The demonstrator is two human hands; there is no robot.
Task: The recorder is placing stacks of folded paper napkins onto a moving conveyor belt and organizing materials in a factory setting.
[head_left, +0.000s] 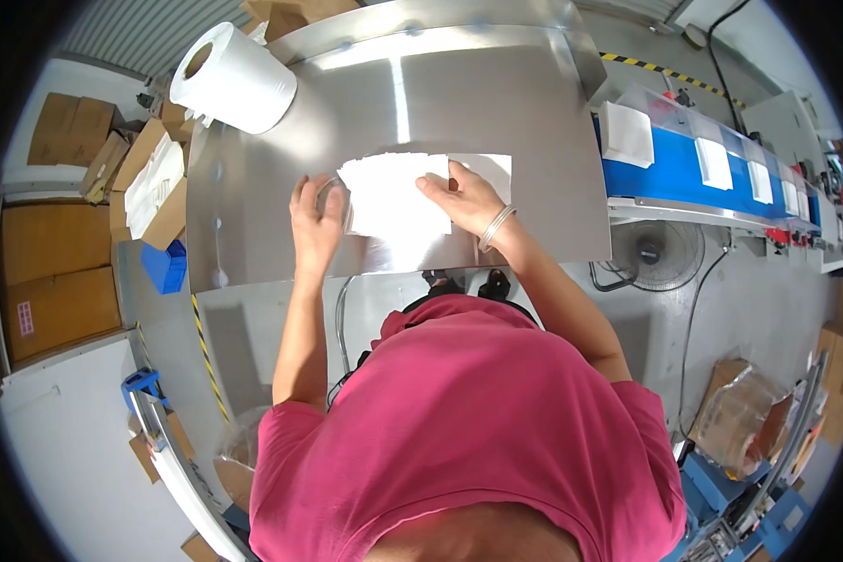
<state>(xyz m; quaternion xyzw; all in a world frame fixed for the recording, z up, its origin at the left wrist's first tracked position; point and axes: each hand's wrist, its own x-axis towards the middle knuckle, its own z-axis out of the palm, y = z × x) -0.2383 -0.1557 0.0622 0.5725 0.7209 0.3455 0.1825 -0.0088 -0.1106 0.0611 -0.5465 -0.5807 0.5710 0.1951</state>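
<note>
A fanned pile of white sheets (393, 201) lies near the front edge of the steel table, its overlapping edges showing on the left and top. My right hand (466, 199), with bangles at the wrist, grips the pile's right edge, thumb on top. Beside the pile's left edge is my left hand (317, 225), its fingers curved and apart; whether they touch the sheets, I cannot tell. Another flat white sheet (496, 170) extends to the right behind my right hand, partly covered.
A big white roll (244, 84) stands at the table's far left corner. The steel table (534, 112) has a raised back rim. To the right runs a blue conveyor (665, 183) carrying white packets. An open carton (164, 211) and a blue bin (165, 266) sit left; a fan (651, 253) stands below the conveyor.
</note>
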